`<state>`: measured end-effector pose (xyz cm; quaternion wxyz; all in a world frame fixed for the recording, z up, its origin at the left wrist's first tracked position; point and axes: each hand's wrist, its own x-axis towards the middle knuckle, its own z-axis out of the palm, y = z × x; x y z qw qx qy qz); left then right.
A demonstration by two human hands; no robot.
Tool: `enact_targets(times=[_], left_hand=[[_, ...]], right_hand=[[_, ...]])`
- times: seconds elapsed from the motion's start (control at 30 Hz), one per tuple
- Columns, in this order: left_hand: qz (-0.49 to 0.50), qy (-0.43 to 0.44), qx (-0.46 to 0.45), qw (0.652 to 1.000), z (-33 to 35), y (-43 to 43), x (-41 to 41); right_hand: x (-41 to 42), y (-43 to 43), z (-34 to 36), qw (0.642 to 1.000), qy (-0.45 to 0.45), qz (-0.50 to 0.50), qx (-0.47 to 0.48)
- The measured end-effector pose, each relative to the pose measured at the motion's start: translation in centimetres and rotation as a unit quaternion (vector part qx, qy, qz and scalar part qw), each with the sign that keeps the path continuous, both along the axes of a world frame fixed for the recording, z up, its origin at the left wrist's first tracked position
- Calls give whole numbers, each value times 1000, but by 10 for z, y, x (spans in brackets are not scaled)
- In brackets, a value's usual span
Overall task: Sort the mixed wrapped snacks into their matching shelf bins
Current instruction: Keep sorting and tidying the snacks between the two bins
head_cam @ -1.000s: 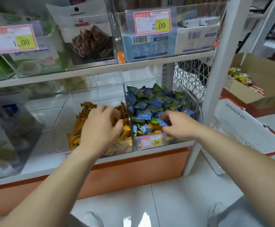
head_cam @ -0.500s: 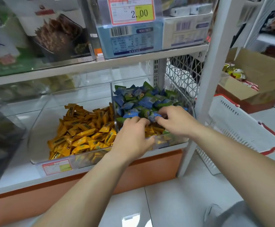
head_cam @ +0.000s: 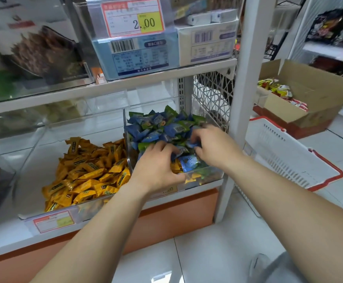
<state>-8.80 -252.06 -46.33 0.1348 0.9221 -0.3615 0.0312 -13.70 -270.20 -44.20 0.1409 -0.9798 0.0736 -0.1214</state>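
Two clear bins sit side by side on the low shelf. The left bin (head_cam: 29,158) holds a heap of yellow wrapped snacks (head_cam: 85,174). In the right bin (head_cam: 209,177) lies a mound of blue and green wrapped snacks (head_cam: 156,127), with a few yellow snacks (head_cam: 175,168) at its front. Both hands are in the right bin. My left hand (head_cam: 158,166) lies on the pile near the front wall, its fingertips buried among the wrappers. My right hand (head_cam: 213,146) is further back and right, its fingers curled round blue wrappers.
A white shelf post (head_cam: 246,78) stands just right of the bin. Beyond it a white basket with red trim (head_cam: 289,160) leans on the floor, and an open cardboard box (head_cam: 313,92) holds red and yellow packets. The upper shelf (head_cam: 146,82) carries boxed goods.
My left hand left the yellow bin and came across into the right bin beside my right hand. My right hand stayed in the blue pile. The view shifted right and closer.
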Motion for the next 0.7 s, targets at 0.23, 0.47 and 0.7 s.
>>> enact_targets(times=[0.23, 0.47, 0.7], left_hand=[[-21, 5, 10, 1000, -3, 7, 4], [-54, 8, -1, 999, 3, 16, 9], [-44, 19, 31, 998, -6, 10, 3]], right_hand=[[-10, 15, 11, 989, -58, 81, 109], [-13, 9, -9, 979, 147, 142, -7], [0, 19, -12, 971, 203, 95, 87]])
